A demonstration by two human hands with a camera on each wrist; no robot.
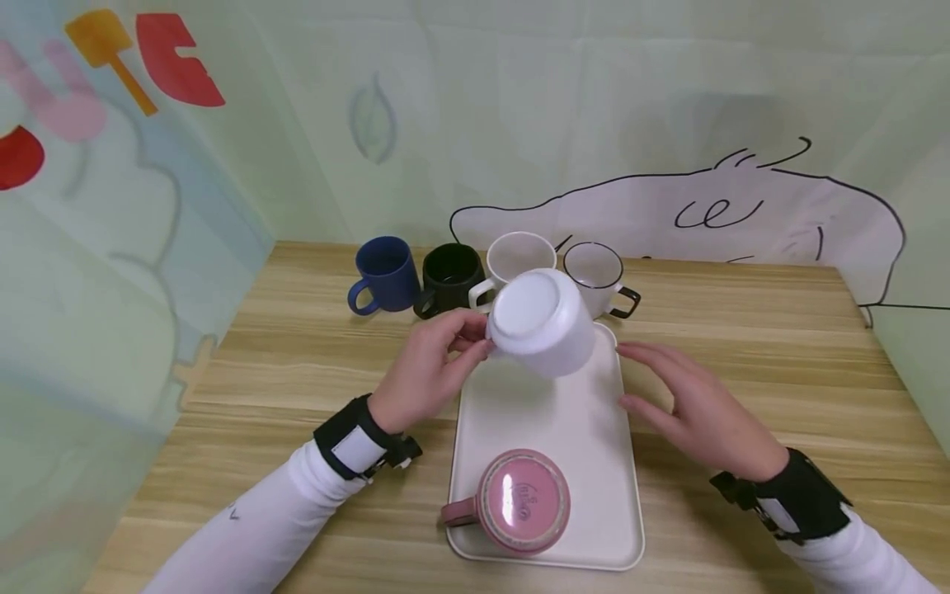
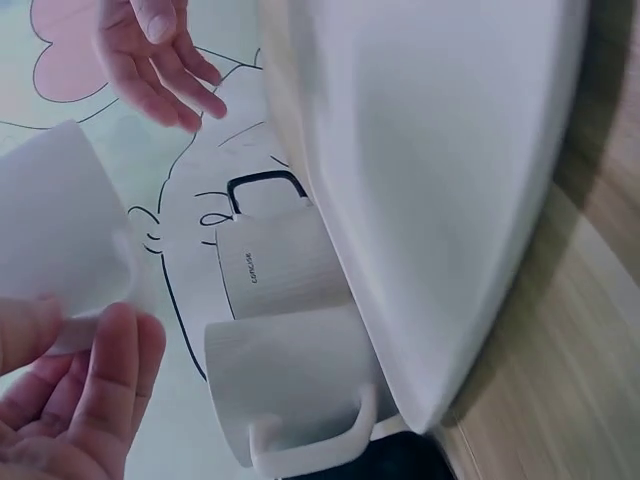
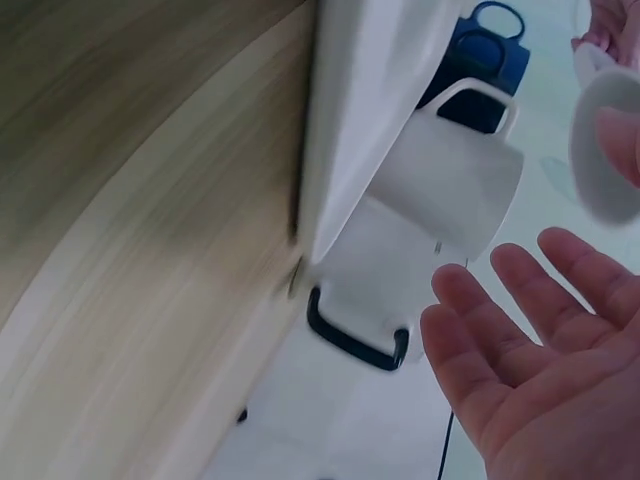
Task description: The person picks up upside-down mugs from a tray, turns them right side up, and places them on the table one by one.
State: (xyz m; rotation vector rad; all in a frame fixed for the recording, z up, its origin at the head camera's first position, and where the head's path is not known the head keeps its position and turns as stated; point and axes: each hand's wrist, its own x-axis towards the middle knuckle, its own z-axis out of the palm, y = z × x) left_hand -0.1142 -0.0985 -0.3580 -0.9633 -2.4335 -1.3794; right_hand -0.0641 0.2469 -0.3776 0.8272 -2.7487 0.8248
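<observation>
One grasp active: left hand (image 1: 426, 363) pinches the tilted, upturned white mug (image 1: 545, 322) by its handle above the tray (image 1: 590, 470), beyond the inverted pink mug (image 1: 524, 502). Looks mid-placement; next likely calls for levelling, lowering. Right hand (image 1: 698, 412) relaxed, empty.

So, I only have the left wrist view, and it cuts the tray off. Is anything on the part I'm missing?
Observer: Yes, a pink mug sits upside down at the near end of the tray.
Operator: And how many mugs stand in the row beyond it?
Observer: Four, left to right in the head view: a blue mug, a black mug, an all-white mug and a black-handled mug.
</observation>
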